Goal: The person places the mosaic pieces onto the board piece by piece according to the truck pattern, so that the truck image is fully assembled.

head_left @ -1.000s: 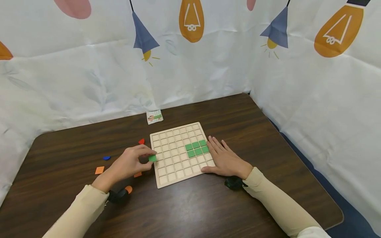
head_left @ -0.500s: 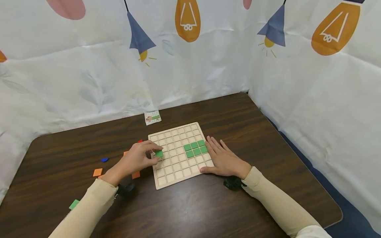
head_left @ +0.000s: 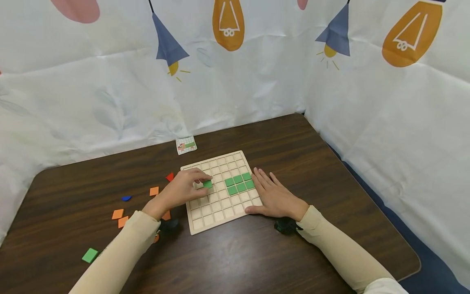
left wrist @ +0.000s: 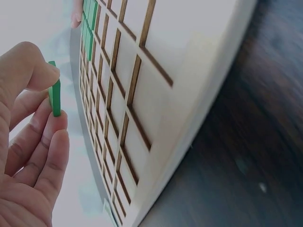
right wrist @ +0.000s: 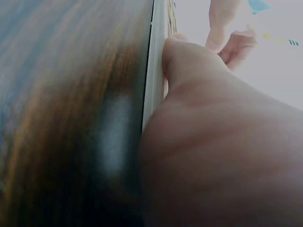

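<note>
the left hand [head_left: 185,190] pinches a green square tile [left wrist: 55,94] between thumb and fingertips, holding it above the wooden grid board [head_left: 219,215] and clear of its surface. the right hand [head_left: 277,200] lies flat, fingers straight and thumb spread away from them, resting along the board's right edge. between the hands, six green tiles [head_left: 241,188] sit in the grid in two rows of three. left of the board, on the dark wood-grain table [head_left: 227,261], lie a red piece [head_left: 170,177], orange squares [head_left: 118,214], a blue piece [head_left: 126,198] and a loose green tile [head_left: 90,255]. beyond the board is a small printed card [head_left: 186,145].
</note>
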`<state>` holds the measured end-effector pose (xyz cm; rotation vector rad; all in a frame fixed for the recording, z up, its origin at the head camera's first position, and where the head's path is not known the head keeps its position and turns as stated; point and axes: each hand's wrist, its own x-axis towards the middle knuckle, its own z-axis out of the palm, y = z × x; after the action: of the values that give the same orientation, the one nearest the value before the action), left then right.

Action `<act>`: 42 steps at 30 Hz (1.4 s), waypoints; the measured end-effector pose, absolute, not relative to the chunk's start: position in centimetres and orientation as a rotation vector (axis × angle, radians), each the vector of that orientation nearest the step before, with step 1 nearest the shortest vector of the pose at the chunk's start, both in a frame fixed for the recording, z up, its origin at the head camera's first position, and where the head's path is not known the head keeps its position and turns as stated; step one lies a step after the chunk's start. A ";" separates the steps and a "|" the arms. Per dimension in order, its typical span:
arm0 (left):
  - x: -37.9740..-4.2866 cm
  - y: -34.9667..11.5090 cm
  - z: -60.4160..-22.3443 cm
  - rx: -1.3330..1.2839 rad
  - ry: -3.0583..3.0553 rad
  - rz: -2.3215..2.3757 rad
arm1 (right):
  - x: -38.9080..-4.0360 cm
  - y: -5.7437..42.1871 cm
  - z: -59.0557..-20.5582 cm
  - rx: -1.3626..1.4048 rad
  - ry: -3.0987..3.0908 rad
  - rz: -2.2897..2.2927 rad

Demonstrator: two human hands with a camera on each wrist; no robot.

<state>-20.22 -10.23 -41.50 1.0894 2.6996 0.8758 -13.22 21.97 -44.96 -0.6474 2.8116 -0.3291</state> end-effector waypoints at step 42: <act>-21.8 -6.1 -43.2 1.175 2.668 0.760 | -13.3 22.1 -45.1 -0.629 2.809 -0.309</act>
<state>-21.78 -6.13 -43.16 1.1749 2.6683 0.7600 -13.34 22.06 -45.06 -0.6286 2.8091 -0.3092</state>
